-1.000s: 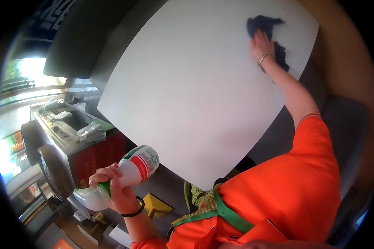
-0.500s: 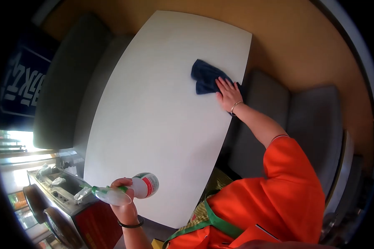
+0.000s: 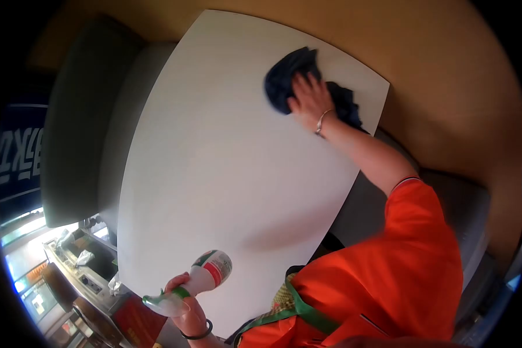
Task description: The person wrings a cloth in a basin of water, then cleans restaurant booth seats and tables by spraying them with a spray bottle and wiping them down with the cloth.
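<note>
My left hand (image 3: pixel 185 304) is wrapped round the neck of a white spray bottle (image 3: pixel 211 271) with a green collar and a red and green label. The bottle is tilted above the near edge of a white table (image 3: pixel 214 151). Toward the table's far right part, my right hand (image 3: pixel 312 101) lies with fingers spread on a dark blue cloth (image 3: pixel 284 81), pressing it on the tabletop. The cloth is bunched, and part of it shows beneath and to the right of the wrist.
Grey bench seats (image 3: pixel 78 127) flank the table on the left and right (image 3: pixel 452 203). A brown wall (image 3: pixel 441 75) stands beyond. At the lower left is a counter (image 3: pixel 107 290) with crumpled white items, beside round brown stools (image 3: pixel 90 319).
The view has shifted. My right hand has moved with the cloth over the tabletop, and the cloth's folds have changed shape. My left hand still holds the bottle.
</note>
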The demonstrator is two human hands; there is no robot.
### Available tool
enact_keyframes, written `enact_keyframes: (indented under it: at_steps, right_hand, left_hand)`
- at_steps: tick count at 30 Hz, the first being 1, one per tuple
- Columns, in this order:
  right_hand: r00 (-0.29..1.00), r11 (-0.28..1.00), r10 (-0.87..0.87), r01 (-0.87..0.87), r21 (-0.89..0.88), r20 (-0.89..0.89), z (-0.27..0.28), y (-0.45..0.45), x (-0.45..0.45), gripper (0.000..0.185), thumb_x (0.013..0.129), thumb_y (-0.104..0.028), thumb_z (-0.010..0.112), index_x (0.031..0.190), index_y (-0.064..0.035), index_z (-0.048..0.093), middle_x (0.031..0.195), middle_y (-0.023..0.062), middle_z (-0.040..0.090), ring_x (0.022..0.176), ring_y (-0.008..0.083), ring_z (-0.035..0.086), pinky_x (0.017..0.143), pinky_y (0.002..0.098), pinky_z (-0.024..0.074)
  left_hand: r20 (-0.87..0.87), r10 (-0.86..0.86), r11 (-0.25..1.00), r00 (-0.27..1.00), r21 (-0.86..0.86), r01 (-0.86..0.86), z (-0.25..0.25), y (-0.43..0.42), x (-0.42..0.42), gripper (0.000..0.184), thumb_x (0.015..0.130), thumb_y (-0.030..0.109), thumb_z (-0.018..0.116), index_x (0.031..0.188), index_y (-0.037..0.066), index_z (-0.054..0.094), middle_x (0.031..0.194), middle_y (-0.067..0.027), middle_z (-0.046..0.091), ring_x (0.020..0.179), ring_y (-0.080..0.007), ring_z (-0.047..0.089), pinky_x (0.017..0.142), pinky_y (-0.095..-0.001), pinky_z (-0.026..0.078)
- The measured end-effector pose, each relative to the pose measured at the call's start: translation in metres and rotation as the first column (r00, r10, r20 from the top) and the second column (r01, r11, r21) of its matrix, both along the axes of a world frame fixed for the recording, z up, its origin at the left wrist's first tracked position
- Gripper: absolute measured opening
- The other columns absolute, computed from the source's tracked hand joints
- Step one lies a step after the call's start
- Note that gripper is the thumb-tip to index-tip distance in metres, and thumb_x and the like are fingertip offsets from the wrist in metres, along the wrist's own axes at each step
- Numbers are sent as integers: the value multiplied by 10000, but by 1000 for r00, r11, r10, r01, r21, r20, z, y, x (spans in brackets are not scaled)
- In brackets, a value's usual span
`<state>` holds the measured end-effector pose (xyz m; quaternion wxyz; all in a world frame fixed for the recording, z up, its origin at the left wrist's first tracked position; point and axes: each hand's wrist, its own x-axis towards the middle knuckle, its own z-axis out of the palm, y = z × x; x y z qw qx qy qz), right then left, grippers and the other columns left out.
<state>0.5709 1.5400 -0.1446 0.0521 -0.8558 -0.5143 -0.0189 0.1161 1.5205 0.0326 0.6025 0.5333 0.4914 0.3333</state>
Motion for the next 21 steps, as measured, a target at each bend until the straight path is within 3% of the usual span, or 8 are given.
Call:
enact_keyframes:
  at_steps: [2, 4, 7, 8, 10, 13, 19, 21]
  right_hand:
    - [933, 952, 307, -296, 81, -188, -5, 23, -86, 566, 860, -414, 384, 1300, -58, 363, 1384, 103, 298, 1281, 313, 230, 1045, 494, 134]
    - [715, 791, 611, -567, 229, -340, -7, -1, -158, 570, 842, -408, 434, 1295, -66, 378, 1390, 103, 289, 1280, 302, 235, 1054, 498, 106]
    - [363, 628, 690, -731, 267, -626, -10, -92, -167, 517, 804, -341, 525, 1253, -107, 424, 1283, 62, 404, 1214, 232, 324, 1060, 494, 100]
    - [408, 604, 626, -792, 83, -664, 1, -104, -133, 485, 794, -322, 543, 1227, -127, 447, 1204, 41, 450, 1161, 212, 372, 1058, 494, 113]
    - [735, 763, 550, -635, -118, -397, 17, -102, -43, 531, 739, -340, 575, 1213, -123, 469, 1158, 69, 493, 1114, 255, 417, 1019, 519, 199]
    - [955, 952, 298, -296, -75, 13, 12, -16, 69, 565, 770, -286, 540, 1260, -43, 399, 1310, 147, 390, 1227, 345, 311, 1017, 516, 203]
    - [995, 1000, 13, -11, -22, 100, -9, 286, 76, 565, 880, -416, 322, 1346, -97, 290, 1420, 76, 246, 1291, 280, 241, 1049, 443, 193]
    - [964, 968, 247, -250, 16, 99, -10, 339, 5, 533, 863, -441, 331, 1234, -74, 441, 1335, 89, 362, 1215, 273, 331, 1008, 473, 239]
  left_hand:
    - [-13, -19, 1000, 1000, -4, 19, 10, 11, 35, 449, 762, 238, 647, 1098, 3, 464, 1054, -118, 503, 1084, -259, 450, 982, -403, 305]
    - [13, -8, 1000, 1000, 0, 8, 16, 19, 59, 454, 762, 249, 649, 1092, -5, 467, 1069, -126, 506, 1091, -266, 448, 979, -416, 308]
    - [41, 3, 1000, 999, 10, -3, 15, 33, 68, 499, 748, 302, 673, 1086, -6, 472, 1080, -132, 509, 1106, -275, 445, 983, -429, 304]
    - [67, 6, 1000, 998, 15, -7, 14, 36, 68, 531, 736, 336, 688, 1082, -5, 475, 1083, -135, 512, 1112, -281, 445, 986, -436, 300]
    - [87, 34, 999, 996, 16, -36, 6, 35, 63, 566, 717, 368, 701, 1080, -5, 477, 1072, -136, 518, 1111, -287, 448, 989, -442, 296]
    - [-41, 42, 997, 998, 68, -39, -2, 28, 47, 623, 661, 439, 720, 1033, -3, 489, 996, -131, 543, 1079, -297, 476, 1004, -455, 279]
    - [-61, 316, 949, 947, 21, -316, -14, -8, 45, 602, 660, 422, 729, 1019, 9, 479, 949, -125, 557, 1038, -278, 505, 1010, -451, 271]
    - [-96, 316, 949, 944, 40, -313, -14, -13, 48, 480, 722, 350, 670, 1013, 22, 476, 926, -127, 553, 981, -280, 507, 944, -458, 310]
